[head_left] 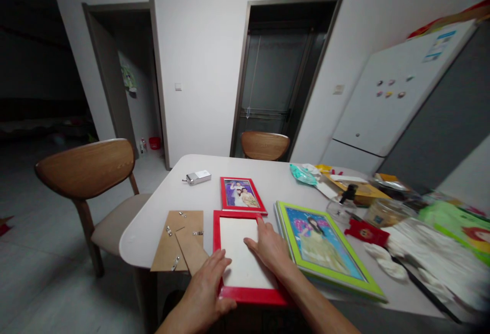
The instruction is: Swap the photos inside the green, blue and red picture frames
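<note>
A red picture frame lies at the near edge of the table, with a plain white sheet filling its opening. My left hand holds its lower left corner, fingertips over the white sheet and thumb by the bottom rail. On the right side, my right hand grips the frame, thumb on the sheet and fingers along the upper right edge. Just left is a brown backing board with metal clips and a stand leg. Behind sits a second red frame holding a photo of people.
To the right lies a green picture frame on a stack. Beyond it are a red packet, a clear container, white cloth and bags. A small silver box rests at the back left. Wooden chairs flank the table.
</note>
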Demonstrator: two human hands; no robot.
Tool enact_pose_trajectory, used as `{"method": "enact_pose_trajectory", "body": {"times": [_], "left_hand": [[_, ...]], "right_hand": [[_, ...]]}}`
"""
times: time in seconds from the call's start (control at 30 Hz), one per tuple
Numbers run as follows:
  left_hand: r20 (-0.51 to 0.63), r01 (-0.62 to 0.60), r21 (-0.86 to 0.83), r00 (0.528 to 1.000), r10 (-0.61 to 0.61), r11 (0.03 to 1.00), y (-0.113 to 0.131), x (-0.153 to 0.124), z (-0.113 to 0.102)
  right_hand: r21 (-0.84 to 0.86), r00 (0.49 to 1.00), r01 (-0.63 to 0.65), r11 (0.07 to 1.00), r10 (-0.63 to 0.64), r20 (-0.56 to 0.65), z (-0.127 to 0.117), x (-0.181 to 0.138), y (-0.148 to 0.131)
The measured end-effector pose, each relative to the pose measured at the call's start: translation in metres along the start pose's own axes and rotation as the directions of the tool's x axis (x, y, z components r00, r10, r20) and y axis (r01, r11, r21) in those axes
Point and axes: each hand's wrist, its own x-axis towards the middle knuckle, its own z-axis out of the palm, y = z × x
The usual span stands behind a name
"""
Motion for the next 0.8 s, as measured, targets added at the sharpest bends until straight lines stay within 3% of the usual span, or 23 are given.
{"method": "enact_pose_trajectory", "body": {"times": [0.13,0.3,0.4,0.5,0.67,0.8], "left_hand": [[-0.079,0.023,0.075,0.997,-0.017,0.997,-0.018,-0.014,-0.022],[-0.299,0.306,0.294,0.929,-0.216,0.905,-0.067,-0.03,-0.053],[-0.366,0.311,0.338,0.913,-0.18,0.888,-0.09,-0.033,-0.055],[-0.398,0.246,0.368,0.913,-0.087,0.897,-0.103,-0.032,-0.052],[-0.443,0.176,0.331,0.897,-0.012,0.927,-0.101,-0.029,-0.058],[-0.468,0.109,0.257,0.884,0.025,0.96,-0.068,-0.026,-0.06]], "right_hand": [[0.107,0.997,0.078,0.991,-0.076,-0.023,-0.003,-0.005,-0.003],[0.308,0.929,0.365,0.878,-0.364,-0.064,-0.012,-0.022,-0.048],[0.299,0.874,0.47,0.83,-0.485,-0.027,-0.008,-0.034,-0.087],[0.247,0.861,0.489,0.836,-0.509,0.017,0.004,-0.039,-0.114],[0.4,0.887,0.425,0.812,-0.462,-0.002,0.009,-0.039,-0.119],[0.547,0.904,0.396,0.738,-0.417,-0.092,-0.012,-0.044,-0.092]]}}
